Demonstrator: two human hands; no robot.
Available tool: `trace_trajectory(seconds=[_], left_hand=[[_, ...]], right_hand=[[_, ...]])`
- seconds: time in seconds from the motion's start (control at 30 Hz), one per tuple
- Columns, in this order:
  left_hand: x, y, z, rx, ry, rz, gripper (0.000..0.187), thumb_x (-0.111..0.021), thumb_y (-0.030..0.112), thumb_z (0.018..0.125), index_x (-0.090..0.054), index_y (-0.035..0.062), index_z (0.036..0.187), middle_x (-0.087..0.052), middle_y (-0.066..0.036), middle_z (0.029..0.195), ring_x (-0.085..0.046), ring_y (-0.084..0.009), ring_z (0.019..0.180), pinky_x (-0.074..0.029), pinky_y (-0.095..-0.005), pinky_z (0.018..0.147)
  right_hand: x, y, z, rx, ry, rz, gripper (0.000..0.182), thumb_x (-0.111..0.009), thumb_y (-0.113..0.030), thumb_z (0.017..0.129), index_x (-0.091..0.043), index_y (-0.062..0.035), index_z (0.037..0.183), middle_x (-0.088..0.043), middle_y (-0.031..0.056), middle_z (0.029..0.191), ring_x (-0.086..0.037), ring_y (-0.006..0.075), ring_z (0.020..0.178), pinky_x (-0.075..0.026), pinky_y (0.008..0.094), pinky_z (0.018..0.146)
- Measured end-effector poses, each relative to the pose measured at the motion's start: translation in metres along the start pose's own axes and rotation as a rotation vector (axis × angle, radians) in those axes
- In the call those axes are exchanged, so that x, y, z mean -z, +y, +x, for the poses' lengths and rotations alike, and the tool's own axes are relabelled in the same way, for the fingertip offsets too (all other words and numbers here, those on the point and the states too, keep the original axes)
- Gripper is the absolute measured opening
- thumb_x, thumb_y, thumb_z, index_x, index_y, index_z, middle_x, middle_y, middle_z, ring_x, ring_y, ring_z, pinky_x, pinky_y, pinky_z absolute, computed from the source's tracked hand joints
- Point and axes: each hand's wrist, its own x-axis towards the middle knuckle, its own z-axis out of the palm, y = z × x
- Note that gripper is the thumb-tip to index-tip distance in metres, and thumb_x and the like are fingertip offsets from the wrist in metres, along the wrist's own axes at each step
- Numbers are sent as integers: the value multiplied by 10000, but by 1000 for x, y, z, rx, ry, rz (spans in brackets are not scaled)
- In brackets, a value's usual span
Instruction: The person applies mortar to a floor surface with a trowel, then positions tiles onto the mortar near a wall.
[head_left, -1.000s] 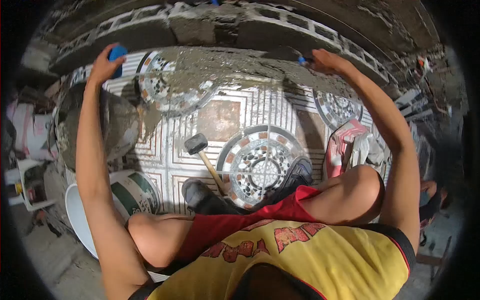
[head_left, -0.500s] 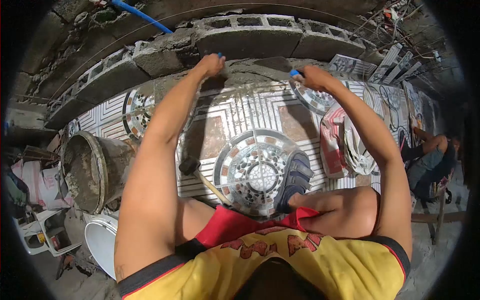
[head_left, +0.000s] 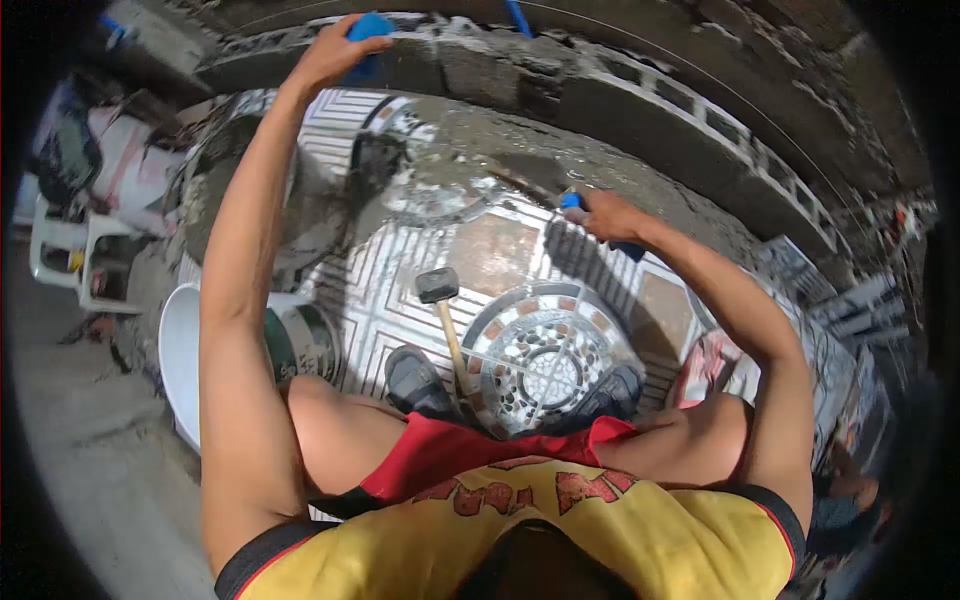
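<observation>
My left hand [head_left: 335, 55] is stretched out to the hollow-block wall [head_left: 440, 75] at the upper left. Its fingers grip a blue object [head_left: 371, 28] whose exact kind I cannot make out. My right hand [head_left: 612, 217] is closed around the blue handle of a trowel [head_left: 571, 201], held low over the wet mortar strip at the wall's foot. Its blade points left and partly blends with the grey mortar. On the patterned floor tiles [head_left: 490, 255], a rubber mallet [head_left: 437, 286] with a wooden handle lies between me and the wall.
A mortar-smeared bucket [head_left: 225, 160] stands at left, partly behind my left arm. Nearer are a white bucket [head_left: 180, 335], a white plastic chair [head_left: 100, 250] and sacks [head_left: 140, 170]. Tile strips [head_left: 865, 315] and a sack [head_left: 708, 365] lie right. Another person [head_left: 845, 500] is at lower right.
The view has turned left. My left hand has moved further left, up to the wall top, with the blue object. My right hand has drawn slightly back with the trowel.
</observation>
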Motion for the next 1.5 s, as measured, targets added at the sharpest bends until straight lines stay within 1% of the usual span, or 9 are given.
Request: trace_trajectory(seconds=[0.1, 0.17, 0.27, 0.53, 0.73, 1.03, 1.3, 1.33, 1.5], left_hand=[[44, -16, -37, 189, 101, -219, 633, -689, 449, 771, -524, 67, 1248, -600, -100, 1111, -574, -194, 1005, -449, -325, 844], [56, -9, -48, 260, 150, -199, 649, -719, 415, 752, -525, 12, 1223, -614, -109, 1059, -594, -170, 881, -463, -296, 787], [44, -41, -40, 264, 136, -254, 648, -727, 407, 746, -533, 4, 1216, -620, -124, 1048, -596, -177, 910, -464, -294, 800], [19, -47, -42, 106, 135, 152, 608, -742, 422, 700, -589, 96, 1190, -620, -210, 1084, -616, -319, 972, -473, -367, 852], [21, -85, -50, 51, 180, 137, 580, -719, 413, 749, -572, 104, 1218, -615, -175, 1109, -607, -291, 991, -475, -386, 845], [21, -79, -60, 84, 187, 87, 523, -731, 374, 736, -609, 104, 1168, -639, -159, 1076, -621, -258, 962, -477, -356, 838], [18, -82, -68, 86, 115, 73, 479, -696, 348, 800, -582, 104, 1196, -634, -151, 1057, -610, -224, 925, -469, -328, 816], [15, -93, -63, 34, 83, 78, 474, -698, 333, 801, -581, 104, 1199, -633, -152, 1063, -610, -231, 932, -469, -332, 823], [15, -79, -66, 111, 43, 128, 499, -697, 341, 797, -571, 115, 1223, -613, -152, 1092, -597, -233, 962, -465, -339, 837]], right_hand=[[-52, -24, 65, 173, 70, 71, 484, -486, -382, 879, -560, 83, 994, -621, 264, 950, -606, 370, 933, -492, 426, 744], [-70, -54, 88, 74, -271, 537, 392, -438, -348, 904, -538, 25, 974, -613, 146, 845, -603, 219, 664, -484, 378, 462], [-99, -95, 107, -44, -275, 1016, 283, -517, -330, 882, -502, -49, 907, -503, 48, 653, -519, 162, 501, -467, 320, 393], [-113, -89, 140, -108, -359, 868, 296, -507, -343, 899, -518, -67, 792, -484, 14, 631, -463, 109, 473, -433, 275, 375], [-89, -60, 127, -234, -15, 1056, 324, -498, -377, 898, -546, -56, 904, -501, 32, 651, -475, 127, 463, -439, 310, 378], [-136, -71, 176, -31, -60, 957, 399, -433, -385, 919, -501, -11, 797, -518, 93, 624, -506, 192, 431, -465, 366, 370], [-87, 74, -4, -428, 234, 1152, 368, -367, -374, 951, -493, -67, 793, -469, 32, 633, -470, 128, 459, -432, 313, 363], [-93, 82, -15, -453, 357, 1037, 453, -404, -409, 917, -490, -25, 693, -412, 64, 477, -429, 184, 352, -415, 347, 344], [-104, 81, -28, -249, 49, 900, 449, -426, -371, 944, -491, -2, 696, -490, 84, 548, -487, 165, 430, -422, 326, 369]])
